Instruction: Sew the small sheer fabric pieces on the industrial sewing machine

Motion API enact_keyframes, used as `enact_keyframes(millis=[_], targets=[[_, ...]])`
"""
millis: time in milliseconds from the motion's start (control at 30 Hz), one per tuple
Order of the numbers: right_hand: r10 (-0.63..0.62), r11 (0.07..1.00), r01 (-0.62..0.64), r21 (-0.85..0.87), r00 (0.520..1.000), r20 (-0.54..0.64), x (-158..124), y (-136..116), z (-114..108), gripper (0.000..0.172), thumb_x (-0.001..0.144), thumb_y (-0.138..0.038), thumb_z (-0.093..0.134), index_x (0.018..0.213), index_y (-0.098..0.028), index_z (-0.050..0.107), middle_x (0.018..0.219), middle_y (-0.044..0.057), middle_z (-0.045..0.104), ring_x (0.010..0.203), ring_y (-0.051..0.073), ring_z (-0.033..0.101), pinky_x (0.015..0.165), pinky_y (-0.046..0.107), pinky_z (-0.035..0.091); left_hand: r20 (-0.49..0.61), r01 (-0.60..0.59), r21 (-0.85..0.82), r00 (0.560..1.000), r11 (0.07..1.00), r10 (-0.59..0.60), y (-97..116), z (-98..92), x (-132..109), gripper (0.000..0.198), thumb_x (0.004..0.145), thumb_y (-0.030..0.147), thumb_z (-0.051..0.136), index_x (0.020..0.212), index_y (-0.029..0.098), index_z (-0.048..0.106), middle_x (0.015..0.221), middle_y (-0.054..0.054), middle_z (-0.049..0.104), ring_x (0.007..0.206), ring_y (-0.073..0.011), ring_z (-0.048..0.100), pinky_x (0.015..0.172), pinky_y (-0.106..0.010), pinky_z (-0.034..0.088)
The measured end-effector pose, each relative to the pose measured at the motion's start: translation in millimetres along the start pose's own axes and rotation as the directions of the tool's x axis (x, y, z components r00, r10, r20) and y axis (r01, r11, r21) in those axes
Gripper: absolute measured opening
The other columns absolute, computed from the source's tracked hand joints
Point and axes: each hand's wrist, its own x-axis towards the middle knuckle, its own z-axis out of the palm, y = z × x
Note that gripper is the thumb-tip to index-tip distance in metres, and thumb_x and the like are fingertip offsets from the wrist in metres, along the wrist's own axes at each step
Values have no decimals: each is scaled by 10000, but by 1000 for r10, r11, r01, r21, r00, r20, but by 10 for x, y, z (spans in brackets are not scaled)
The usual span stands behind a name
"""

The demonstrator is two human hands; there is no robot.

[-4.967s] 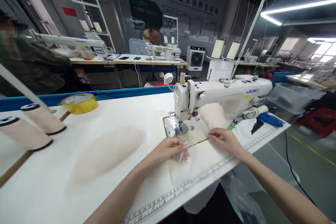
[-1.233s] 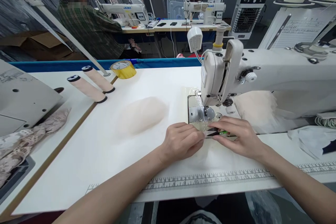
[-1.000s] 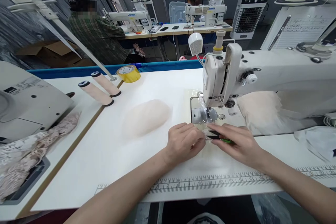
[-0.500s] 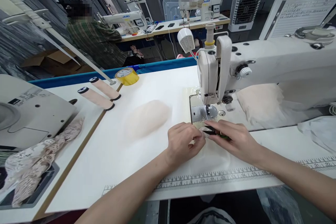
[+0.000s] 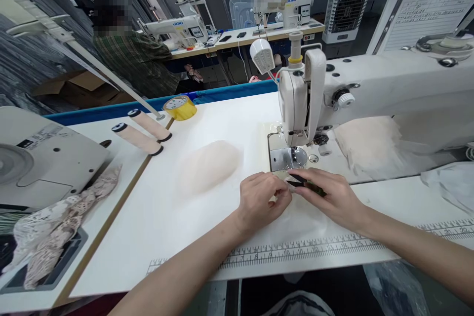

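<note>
My right hand [image 5: 331, 196] grips small thread snips [image 5: 312, 187] with black blades, which point left and are spread apart. Against the blade tips, my left hand [image 5: 263, 200] is closed in a pinch on the edge of a thin, sheer whitish fabric [image 5: 301, 224]. Most of that fabric blends into the white table, and its pinched edge is largely hidden by the fingers. Both hands are just in front of the needle plate [image 5: 282, 159] of a white sewing machine [image 5: 296, 103]. Left of them lies a pale, sheer oval piece [image 5: 211, 165].
Two peach thread cones [image 5: 138, 138] and a yellow tape roll [image 5: 180, 107] lie at the back left. Lace fabric [image 5: 55, 229] hangs by another machine [image 5: 48, 158]. Peach fabric [image 5: 366, 143] is under the machine arm. A printed ruler [image 5: 296, 252] runs along the front edge. A co-worker [image 5: 133, 59] sits beyond.
The snips' blades shift slightly beside the pinched fabric edge, and my left hand has moved a little to the right. The camera view has tilted very slightly; the sheer oval piece stays put.
</note>
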Motion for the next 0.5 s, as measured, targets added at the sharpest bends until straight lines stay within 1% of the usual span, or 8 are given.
enact_keyframes(millis=[133,267,500], targets=[[-30,999,29,-46,999,-20,-3,24,6,332,929,-256,527,1261,-254,535,1044,45,687,884,149,660,737,269,551,-1,13,-10,1000,1000,-13,1,-6,-5,196,758,40,574,785,204,469,574,74,529,467,-60,474,479,-187,400],[-34,997,33,-63,999,-18,-6,33,7,333,922,-236,537,1255,-240,539,1031,44,687,819,125,659,652,229,534,-10,20,-13,1000,1000,-20,-1,-7,-16,224,734,20,590,787,199,466,583,72,535,472,-60,473,483,-190,402],[-42,996,40,-77,998,-37,-2,13,4,317,916,-239,545,1233,-220,556,1013,49,694,806,125,661,654,223,539,-16,31,-16,999,999,-31,-3,-9,-20,220,730,17,584,773,198,466,579,73,533,475,-59,473,483,-188,396]])
